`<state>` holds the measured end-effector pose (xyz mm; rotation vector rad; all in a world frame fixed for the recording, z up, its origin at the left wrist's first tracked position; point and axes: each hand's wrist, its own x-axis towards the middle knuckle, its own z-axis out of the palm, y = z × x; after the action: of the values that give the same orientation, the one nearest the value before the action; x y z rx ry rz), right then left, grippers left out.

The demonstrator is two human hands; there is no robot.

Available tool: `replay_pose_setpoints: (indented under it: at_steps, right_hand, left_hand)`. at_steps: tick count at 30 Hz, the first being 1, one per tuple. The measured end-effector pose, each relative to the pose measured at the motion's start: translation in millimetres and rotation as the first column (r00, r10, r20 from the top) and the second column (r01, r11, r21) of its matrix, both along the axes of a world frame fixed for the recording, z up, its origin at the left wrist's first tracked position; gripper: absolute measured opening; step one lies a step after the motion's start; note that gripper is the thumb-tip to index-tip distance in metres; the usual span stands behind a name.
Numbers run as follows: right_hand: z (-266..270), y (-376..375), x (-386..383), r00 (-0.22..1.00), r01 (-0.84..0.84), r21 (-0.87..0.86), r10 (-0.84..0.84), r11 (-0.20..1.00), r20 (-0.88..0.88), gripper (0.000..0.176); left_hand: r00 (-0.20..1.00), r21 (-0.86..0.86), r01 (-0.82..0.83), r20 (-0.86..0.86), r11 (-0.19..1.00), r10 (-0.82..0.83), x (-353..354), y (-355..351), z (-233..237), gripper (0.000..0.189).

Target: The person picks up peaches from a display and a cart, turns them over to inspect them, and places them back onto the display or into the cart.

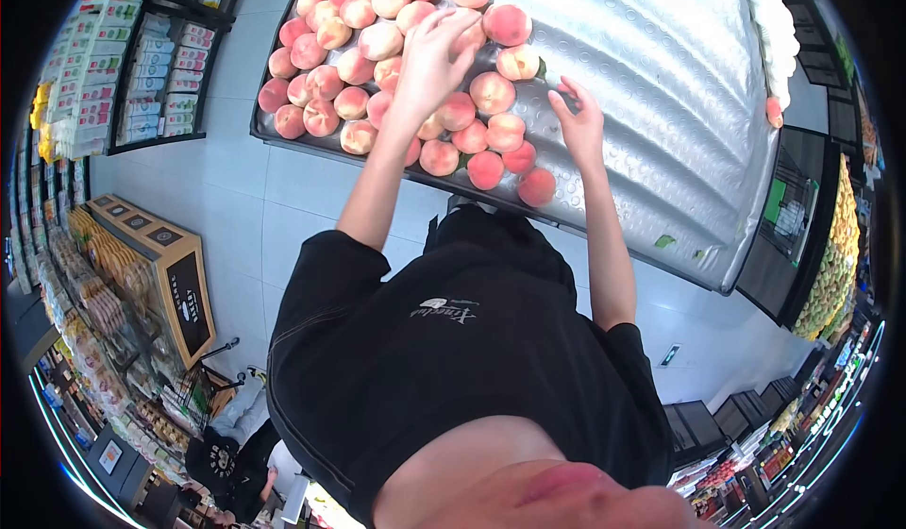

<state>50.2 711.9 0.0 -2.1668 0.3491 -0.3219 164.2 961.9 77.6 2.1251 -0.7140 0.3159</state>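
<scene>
My left hand [436,65] is over the pile of peaches [380,42], its fingers and thumb curved round a peach [472,34] that is partly hidden behind them. To the right, my right hand [578,121] hovers above the silvery padded liner [651,85] with fingers apart and nothing in them. Closest to that hand are a peach with a leaf [518,63] and another reddish peach [506,133]. A single peach [536,187] lies at the near edge of the display stand.
The stand's dark rim [326,149] runs between my body and the fruit. Small green leaf pieces [665,241] lie on the liner's right part. Shelves of packaged goods [156,76] and a wooden display case [156,265] stand left. Another person [226,463] is at lower left.
</scene>
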Motion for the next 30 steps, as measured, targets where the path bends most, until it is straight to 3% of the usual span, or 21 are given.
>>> replay_pose_setpoints:
  at_steps: [1,4,6,9,12,15,18,19,22,23,26,27,30]
  right_hand:
    - [2.1,-2.1,-12.9,1.000,0.015,0.054,-0.015,0.998,-0.014,0.040]
    - [10.9,-9.5,-51.8,0.998,0.038,0.183,-0.030,0.982,-0.046,0.039]
    - [9.6,-14.1,-80.5,0.998,0.059,0.329,-0.046,0.943,-0.046,0.037]
    - [8.2,-32.7,-120.9,0.981,0.133,0.452,-0.054,0.882,-0.184,0.036]
    - [2.2,-56.3,-161.9,0.990,0.139,0.498,-0.109,0.856,-0.089,0.036]
    - [1.4,-86.4,-216.9,0.982,0.167,0.525,-0.190,0.834,-0.009,0.035]
    - [-0.3,-130.7,-297.3,0.954,0.236,0.530,-0.297,0.815,0.032,0.032]
    - [-0.8,-143.7,-330.8,0.936,0.268,0.570,-0.350,0.777,0.037,0.031]
    - [-12.1,-181.6,-433.9,0.870,0.413,0.569,-0.493,0.711,-0.015,0.031]
    - [-29.2,-195.1,-473.9,0.839,0.477,0.551,-0.541,0.685,-0.054,0.032]
    - [-43.9,-220.4,-579.4,0.698,0.658,0.529,-0.697,0.536,-0.162,0.032]
    - [-46.5,-224.6,-611.8,0.649,0.686,0.552,-0.741,0.473,-0.172,0.031]
    - [-49.1,-239.1,-685.2,0.513,0.744,0.590,-0.834,0.315,-0.203,0.032]
  left_hand:
    - [0.997,-0.005,-0.070,-0.014,0.998,0.069,-21.0,-0.5,0.3,0.040]
    - [0.966,-0.177,-0.081,-0.257,0.981,0.033,-77.1,-7.9,-20.4,0.032]
    - [0.960,-0.160,0.036,-0.268,0.986,-0.079,-111.1,-17.0,-14.5,0.033]
    - [0.920,-0.083,0.151,-0.353,0.985,-0.171,-157.2,-44.2,-34.8,0.030]
    - [0.966,-0.072,0.202,-0.152,0.977,-0.211,-189.5,-87.1,-44.1,0.026]
    - [0.910,0.057,0.347,-0.260,0.936,-0.322,-217.3,-131.3,-44.3,0.030]
    - [0.926,-0.097,0.369,-0.038,0.924,-0.374,-256.4,-206.0,-24.2,0.032]
    - [0.884,-0.159,0.415,-0.160,0.896,-0.439,-271.3,-228.8,-27.3,0.032]
    - [0.837,0.014,0.482,-0.302,0.876,-0.456,-324.7,-298.1,-23.4,0.031]
    - [0.874,-0.158,0.468,-0.060,0.869,-0.482,-346.6,-327.5,-22.2,0.020]
    - [0.759,-0.116,0.589,-0.260,0.800,-0.597,-399.4,-395.2,-44.1,0.014]
    - [0.722,-0.046,0.613,-0.374,0.789,-0.583,-418.9,-412.4,-27.4,0.013]
    - [0.652,0.065,0.702,-0.458,0.709,-0.604,-466.8,-467.2,-36.8,0.013]
